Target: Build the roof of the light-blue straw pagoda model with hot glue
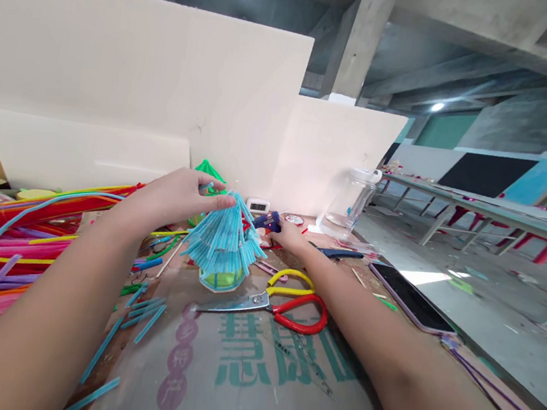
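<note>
My left hand pinches the top of a blue pipe-cleaner craft, a tiered cone of short blue pieces over a green base, standing on the table. My right hand reaches past it and closes on a dark blue tool, possibly a glue gun, lying at the back of the table. Red-handled scissors and smaller yellow-handled scissors lie just in front of the craft. Several cut blue pieces lie scattered to the left.
A heap of long coloured pipe cleaners fills the left side. White boards stand behind. A clear plastic jar and a phone lie at the right, near the table's edge. Printed cardboard covers the front.
</note>
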Motion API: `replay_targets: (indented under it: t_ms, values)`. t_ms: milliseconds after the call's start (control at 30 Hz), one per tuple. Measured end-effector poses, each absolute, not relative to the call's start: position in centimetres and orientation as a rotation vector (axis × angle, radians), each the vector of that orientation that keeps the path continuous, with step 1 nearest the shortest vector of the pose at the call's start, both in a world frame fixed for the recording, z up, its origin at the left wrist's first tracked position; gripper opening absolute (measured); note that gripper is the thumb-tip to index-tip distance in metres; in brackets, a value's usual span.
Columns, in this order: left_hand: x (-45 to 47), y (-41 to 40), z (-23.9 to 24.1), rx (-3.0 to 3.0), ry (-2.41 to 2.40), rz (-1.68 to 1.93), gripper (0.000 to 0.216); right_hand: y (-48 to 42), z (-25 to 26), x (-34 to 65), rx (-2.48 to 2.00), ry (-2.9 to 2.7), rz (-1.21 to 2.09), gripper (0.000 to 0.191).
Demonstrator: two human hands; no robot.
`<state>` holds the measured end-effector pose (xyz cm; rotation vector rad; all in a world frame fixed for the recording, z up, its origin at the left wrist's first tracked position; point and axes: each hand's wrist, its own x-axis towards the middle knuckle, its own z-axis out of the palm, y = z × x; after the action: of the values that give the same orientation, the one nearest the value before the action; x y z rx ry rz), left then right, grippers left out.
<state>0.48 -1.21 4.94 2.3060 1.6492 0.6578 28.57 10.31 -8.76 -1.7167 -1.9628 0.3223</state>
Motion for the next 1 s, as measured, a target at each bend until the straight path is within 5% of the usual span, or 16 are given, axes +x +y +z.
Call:
replay_targets:
  t_ms: [267,700,1000]
  values:
    - [1.3,-1.3,4.6,2.515,1.554,0.457,0.056,8.4,-6.2,29.5,-1.591,-1.741,0.273,0.023]
    - [0.9,-1.1,4.4,2.456,1.511,0.471,0.068,-0.4,-0.9,29.6,-1.129,-1.673,0.592,0.024]
    - [1.0,-1.1,4.4,2.451,1.491,0.501,0.066,3.0,-2.9,32.3,-1.387,-1.903,0.211,0.027]
